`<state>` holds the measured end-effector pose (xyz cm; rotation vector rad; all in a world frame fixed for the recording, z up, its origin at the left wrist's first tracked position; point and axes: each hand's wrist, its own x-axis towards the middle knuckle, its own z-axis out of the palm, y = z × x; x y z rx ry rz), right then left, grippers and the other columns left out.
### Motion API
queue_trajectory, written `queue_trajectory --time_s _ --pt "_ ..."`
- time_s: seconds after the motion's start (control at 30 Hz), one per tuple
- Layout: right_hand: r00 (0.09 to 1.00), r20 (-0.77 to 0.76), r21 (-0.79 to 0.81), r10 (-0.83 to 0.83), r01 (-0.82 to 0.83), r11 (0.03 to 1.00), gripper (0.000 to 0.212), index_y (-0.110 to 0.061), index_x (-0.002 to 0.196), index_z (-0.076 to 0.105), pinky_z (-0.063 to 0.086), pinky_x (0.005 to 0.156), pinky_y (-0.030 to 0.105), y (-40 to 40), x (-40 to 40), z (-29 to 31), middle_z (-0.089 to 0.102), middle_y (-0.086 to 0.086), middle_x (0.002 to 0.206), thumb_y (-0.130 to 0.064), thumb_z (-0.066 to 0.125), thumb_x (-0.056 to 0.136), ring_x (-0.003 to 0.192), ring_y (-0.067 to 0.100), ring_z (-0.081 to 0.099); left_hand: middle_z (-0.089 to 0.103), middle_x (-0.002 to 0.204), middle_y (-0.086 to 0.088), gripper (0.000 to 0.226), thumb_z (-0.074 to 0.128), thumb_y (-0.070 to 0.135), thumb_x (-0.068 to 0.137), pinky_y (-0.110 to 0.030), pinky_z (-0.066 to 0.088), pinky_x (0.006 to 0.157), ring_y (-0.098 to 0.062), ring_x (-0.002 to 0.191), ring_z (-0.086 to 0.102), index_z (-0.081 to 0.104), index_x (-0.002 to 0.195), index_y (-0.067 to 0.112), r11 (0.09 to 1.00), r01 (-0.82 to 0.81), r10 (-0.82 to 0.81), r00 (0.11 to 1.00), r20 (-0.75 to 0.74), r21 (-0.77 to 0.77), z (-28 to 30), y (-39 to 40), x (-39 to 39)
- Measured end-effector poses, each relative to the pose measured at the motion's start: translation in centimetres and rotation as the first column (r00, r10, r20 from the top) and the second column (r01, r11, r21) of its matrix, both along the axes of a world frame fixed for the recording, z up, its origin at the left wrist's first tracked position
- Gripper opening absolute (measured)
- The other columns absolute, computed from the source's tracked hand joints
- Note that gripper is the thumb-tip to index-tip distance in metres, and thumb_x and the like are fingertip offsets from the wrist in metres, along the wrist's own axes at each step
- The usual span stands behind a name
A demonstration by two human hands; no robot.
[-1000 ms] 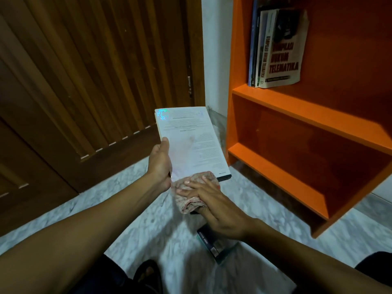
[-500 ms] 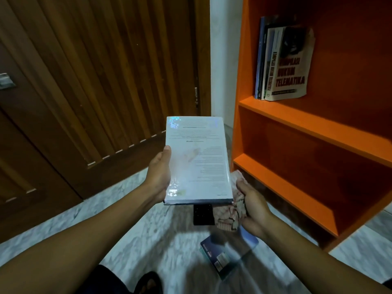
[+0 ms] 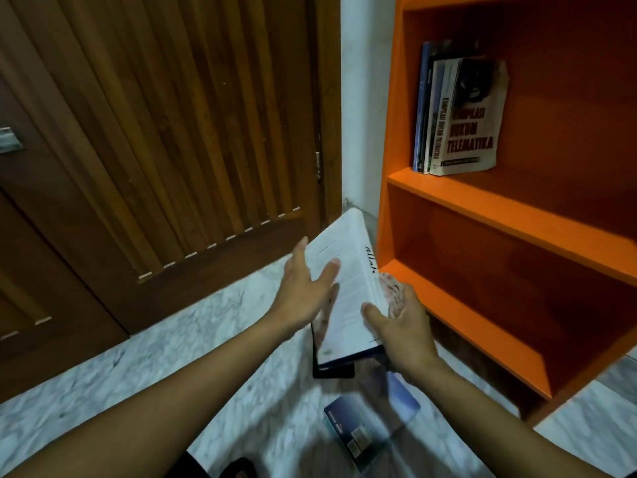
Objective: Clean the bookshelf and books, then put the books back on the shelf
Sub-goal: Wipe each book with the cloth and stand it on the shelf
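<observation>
Right hand (image 3: 401,324), forearm reaching in from the lower right, grips the near right edge of a white glossy-covered book (image 3: 348,288), thumb on the cover, with a pinkish crumpled cloth (image 3: 391,291) bunched against the book's edge. Left hand (image 3: 306,288) is spread, fingers straight, thumb resting on the cover. The book is tilted, held above the marble floor (image 3: 206,339), beside the orange wooden bookshelf (image 3: 482,219). Several upright books (image 3: 458,115) stand on its upper shelf. A blue book (image 3: 372,429) lies on the floor below.

A brown slatted wooden door (image 3: 165,139) fills the left, its metal handle (image 3: 10,141) at the far left edge. A white wall (image 3: 362,108) rises behind the marble floor (image 3: 206,346).
</observation>
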<state>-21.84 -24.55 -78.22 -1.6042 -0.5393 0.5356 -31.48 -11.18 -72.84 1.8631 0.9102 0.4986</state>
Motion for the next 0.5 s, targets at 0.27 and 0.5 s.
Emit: queue_trajectory --time_s 0.27,0.5 --pt "0.603 0.783 -0.197 0.153 0.007 0.98 0.045 -0.037 0.122 0.043 0.048 0.071 0.027 -0.7 -2.6 -1.3 0.069 -0.008 0.106 -0.036 0.065 0.084 0.092 0.014 0.063 0.06 0.101 -0.014 0.041 0.049 0.02 0.101 -0.029 0.053 0.043 -0.027 0.075 0.066 0.034 0.139 0.018 0.801 -0.194 0.328 0.934 0.144 -0.567 -0.3 -1.2 1.4" --pt "0.78 0.577 -0.068 0.242 -0.249 0.966 0.031 -0.032 0.118 0.064 0.041 0.079 0.012 -0.8 -1.5 -1.0 0.061 -0.028 0.107 -0.016 0.063 0.091 0.099 -0.005 0.055 0.071 0.118 -0.009 0.023 0.046 0.019 0.105 -0.049 0.06 0.083 -0.031 0.095 0.072 0.058 0.125 0.016 0.77 -0.153 0.408 0.864 0.294 -0.62 -1.2 -0.1 0.9"
